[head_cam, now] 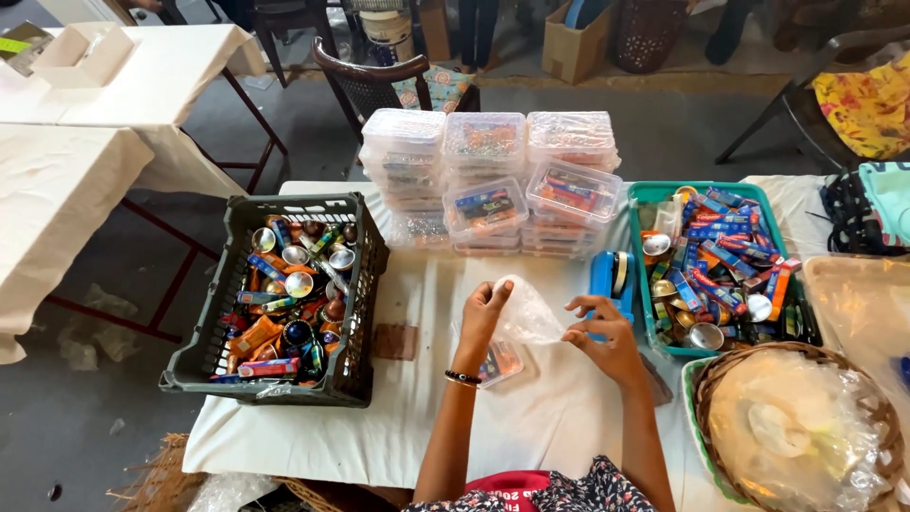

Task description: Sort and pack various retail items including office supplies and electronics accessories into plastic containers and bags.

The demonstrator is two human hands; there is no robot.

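We note left hand (485, 308) and right hand (599, 334) apart, each pinching the clear bag (527, 318) above a box (500, 363); crate (360, 284) at left.

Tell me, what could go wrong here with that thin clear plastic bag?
The thin clear plastic bag, pulled between the left hand and right hand, might tear. The dark plastic crate overhangs the white-clothed table's edge and could perhaps tip.

Crate (360, 313) left, tray (637, 275) right, stacked boxes (488, 180) behind them.
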